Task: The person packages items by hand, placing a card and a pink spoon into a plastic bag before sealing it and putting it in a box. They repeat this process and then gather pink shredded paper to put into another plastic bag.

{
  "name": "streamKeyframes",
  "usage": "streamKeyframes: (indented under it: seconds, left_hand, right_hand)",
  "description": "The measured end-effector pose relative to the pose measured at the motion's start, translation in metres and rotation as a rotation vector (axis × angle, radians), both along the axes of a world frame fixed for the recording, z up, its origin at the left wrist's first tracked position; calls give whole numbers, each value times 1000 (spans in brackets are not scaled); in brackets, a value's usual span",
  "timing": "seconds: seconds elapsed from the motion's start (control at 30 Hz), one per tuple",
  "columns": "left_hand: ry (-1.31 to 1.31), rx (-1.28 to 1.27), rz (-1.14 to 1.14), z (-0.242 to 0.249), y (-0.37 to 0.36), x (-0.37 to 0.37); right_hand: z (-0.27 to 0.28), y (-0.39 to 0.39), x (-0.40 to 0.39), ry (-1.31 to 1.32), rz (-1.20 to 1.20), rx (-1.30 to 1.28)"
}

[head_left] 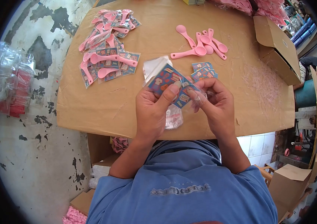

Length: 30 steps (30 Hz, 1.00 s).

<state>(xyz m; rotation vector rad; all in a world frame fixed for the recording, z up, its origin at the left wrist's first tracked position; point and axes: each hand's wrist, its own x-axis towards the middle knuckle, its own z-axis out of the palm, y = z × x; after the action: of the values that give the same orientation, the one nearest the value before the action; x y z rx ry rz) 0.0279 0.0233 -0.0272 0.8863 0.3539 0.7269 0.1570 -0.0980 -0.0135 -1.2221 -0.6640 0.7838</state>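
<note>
My left hand (151, 108) pinches a blue printed card (163, 79) with small colourful pictures, thumb on its front. At the card's right end, my right hand (218, 100) has its fingers closed on clear plastic (201, 98), apparently a small bag around the card. A stack of clear bags (174, 118) lies on the table beneath my hands, partly hidden. Just beyond my right hand lie more printed cards (203, 71). Several loose pink spoons (200, 49) lie farther back.
Packed pink spoons with cards (108, 61) form a pile at the back left of the brown-covered table (91, 112). An open cardboard box (278, 48) stands at the right edge, near plastic shreds (262, 86). Another person (313, 63) is at far right.
</note>
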Motion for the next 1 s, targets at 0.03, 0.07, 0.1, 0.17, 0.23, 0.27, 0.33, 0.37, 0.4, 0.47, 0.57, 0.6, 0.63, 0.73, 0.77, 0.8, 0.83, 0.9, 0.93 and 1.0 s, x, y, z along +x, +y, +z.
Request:
streamKeyframes:
  seconds: [0.03, 0.07, 0.1, 0.17, 0.23, 0.27, 0.33, 0.37, 0.4, 0.47, 0.57, 0.6, 0.63, 0.73, 0.77, 0.8, 0.83, 0.9, 0.93, 1.0]
  left_hand:
    - [-2, 0, 1, 2, -2, 1]
    - [-3, -1, 5, 5, -5, 1]
    - [-6, -2, 13, 8, -6, 0]
    - [-6, 14, 28, 11, -5, -1]
    - [-23, 14, 50, 14, -3, -1]
    - [-40, 8, 65, 16, -2, 0]
    - [-124, -26, 83, 17, 0, 1]
    - [-192, -55, 86, 16, 2, 0]
    - [-260, -83, 89, 16, 3, 1]
    - [-299, -78, 96, 18, 2, 2]
    - [-379, -124, 74, 19, 0, 2]
    - [-409, -139, 70, 18, -1, 3]
    - [-438, -154, 63, 18, -2, 4]
    - [-378, -162, -47, 14, -3, 5]
    - [-328, -177, -31, 17, -7, 8]
    - [-323, -182, -35, 17, -8, 7]
    - [-318, -187, -39, 16, -8, 7]
    - [-305, -183, -48, 14, -7, 6]
    - [-297, -175, -55, 13, -6, 5]
    - [-265, -161, -34, 11, -5, 5]
  right_hand:
    - [0, 5, -3, -11, -13, 11]
    - [-2, 10, -6, -12, -40, 50]
    - [-7, 16, -10, -14, -63, 88]
    - [-6, 20, -14, 16, -50, 103]
    - [4, 18, -19, 79, 14, 56]
    - [2, 17, -20, 76, 20, 37]
    - [-4, 15, -19, 69, 29, -1]
    - [-7, 14, -19, 86, 24, -19]
    - [-10, 13, -20, 101, 19, -37]
    - [-11, 12, -24, 126, 27, -48]
    - [-8, 12, -29, 142, 52, -42]
    - [-2, 13, -31, 137, 47, -51]
    - [1, 13, -32, 133, 41, -60]
    - [-4, 15, -30, 127, 34, -32]
    - [-6, 16, -29, 100, 18, -14]
    - [-9, 17, -30, 74, 3, 4]
    - [-12, 19, -30, 48, -12, 22]
    - [-22, 22, -31, -34, -74, 68]
    - [-23, 22, -31, -77, -108, 89]
    - [-11, 22, -33, -325, -244, 72]
